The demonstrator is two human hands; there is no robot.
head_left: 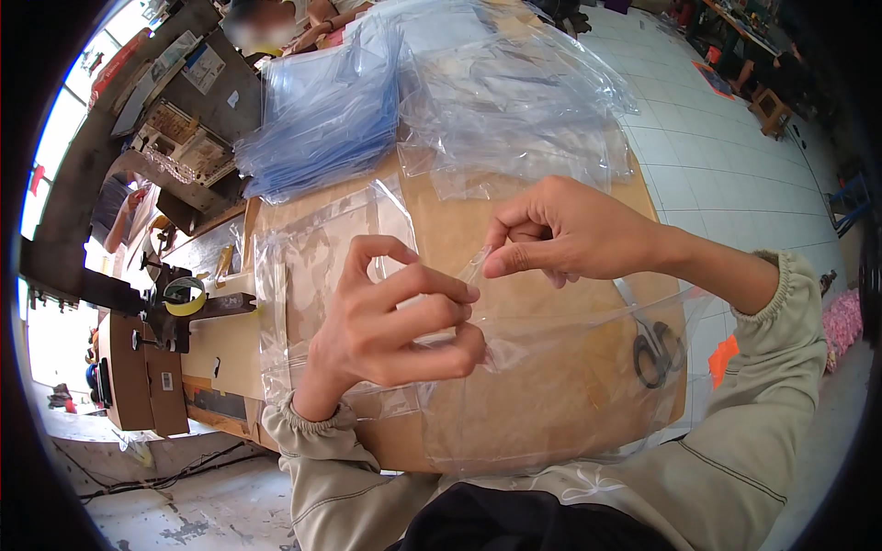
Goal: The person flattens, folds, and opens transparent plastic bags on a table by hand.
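Note:
A clear plastic sheet or bag (pixel 542 386) lies over the brown tabletop in front of me and rises to my hands. My right hand (pixel 560 234) pinches a small bit of clear plastic (pixel 476 264) between thumb and forefinger. Just left of it, my left hand (pixel 400 317) has its fingers curled, with clear plastic at the fingertips; the exact grip is partly hidden. Under and beside my left wrist is another clear plastic piece (pixel 312 257). Black-handled scissors (pixel 654 354) rest at the right, partly beneath the clear plastic.
Stacks of bluish plastic (pixel 322 119) and clear plastic (pixel 514 110) cover the far side. A metal machine with a yellow tape roll (pixel 185 296) stands left. A cardboard box (pixel 138 372) is below it. Other people sit at the far edge and left.

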